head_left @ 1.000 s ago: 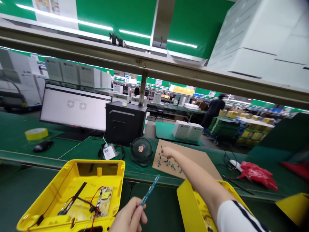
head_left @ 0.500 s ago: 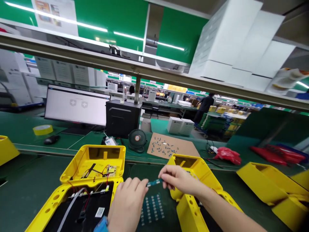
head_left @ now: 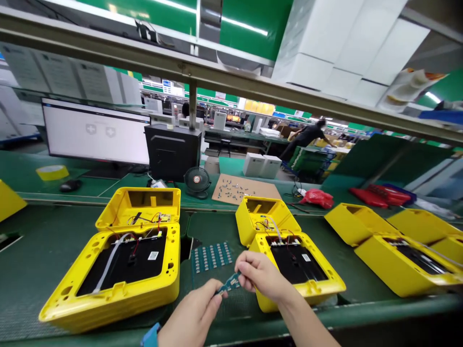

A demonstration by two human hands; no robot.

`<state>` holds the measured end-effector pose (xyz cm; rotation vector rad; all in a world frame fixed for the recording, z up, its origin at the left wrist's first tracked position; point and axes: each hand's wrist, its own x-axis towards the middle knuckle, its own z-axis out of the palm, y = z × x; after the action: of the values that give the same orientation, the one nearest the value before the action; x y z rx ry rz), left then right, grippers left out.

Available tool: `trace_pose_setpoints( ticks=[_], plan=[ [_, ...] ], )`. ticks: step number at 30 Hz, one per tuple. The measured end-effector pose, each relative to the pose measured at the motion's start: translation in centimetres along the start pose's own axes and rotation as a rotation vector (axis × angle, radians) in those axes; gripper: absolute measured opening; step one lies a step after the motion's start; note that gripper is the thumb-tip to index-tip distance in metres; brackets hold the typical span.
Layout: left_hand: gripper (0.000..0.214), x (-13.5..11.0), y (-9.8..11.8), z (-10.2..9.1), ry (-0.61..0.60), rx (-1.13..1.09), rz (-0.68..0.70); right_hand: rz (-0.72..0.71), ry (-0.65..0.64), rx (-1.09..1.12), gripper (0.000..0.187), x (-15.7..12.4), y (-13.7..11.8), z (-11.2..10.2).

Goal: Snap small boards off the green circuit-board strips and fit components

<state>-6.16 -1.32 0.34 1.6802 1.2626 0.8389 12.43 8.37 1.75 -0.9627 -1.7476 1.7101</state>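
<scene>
My left hand (head_left: 193, 313) and my right hand (head_left: 258, 274) pinch the two ends of a small blue circuit strip (head_left: 228, 284) between them, low in the middle of the view. Behind the strip lies a blue panel of the same small boards (head_left: 211, 256) on the green belt. An open yellow case (head_left: 125, 260) with wiring and a black inner plate sits to the left. A second open yellow case (head_left: 289, 255) sits just right of my right hand.
More open yellow cases (head_left: 394, 246) stand at the right. Behind are a cardboard sheet (head_left: 246, 189) with several small blue parts, a desk fan (head_left: 197, 181), a black computer case (head_left: 172, 152), a monitor (head_left: 96, 132), yellow tape (head_left: 52, 172) and a red bag (head_left: 317, 197). A person (head_left: 307, 137) works far off.
My right hand came back from the cardboard sheet and joined the left on the blue strip. The view dropped, so both yellow cases and the panel of boards now show fully.
</scene>
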Motion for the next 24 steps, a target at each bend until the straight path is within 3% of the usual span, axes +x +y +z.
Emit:
trace_pose_setpoints(
  ticks=[6, 8, 16, 22, 24],
  plan=[
    [0.030, -0.7, -0.7, 0.1, -0.047, -0.046, -0.033, -0.059, -0.035, 0.424, 0.024, -0.5, 1.7, 0.5],
    [0.031, -0.7, -1.2, 0.1, -0.041, -0.072, -0.049, -0.076, -0.016, 0.449, 0.023, -0.6, 2.0, 0.5],
    [0.023, -0.2, -1.6, 0.6, -0.040, 0.004, -0.065, 0.061, -0.108, 0.291, 0.036, -1.2, 4.4, 1.4],
    [0.023, -0.3, -1.3, 0.6, -0.120, 0.115, -0.112, 0.087, -0.159, -0.205, 0.036, -1.8, 3.8, 1.6],
    [0.024, -0.4, -1.2, 0.6, -0.167, 0.105, -0.107, 0.054, -0.214, -0.256, 0.037, -2.0, 3.5, 1.4]
  ],
)
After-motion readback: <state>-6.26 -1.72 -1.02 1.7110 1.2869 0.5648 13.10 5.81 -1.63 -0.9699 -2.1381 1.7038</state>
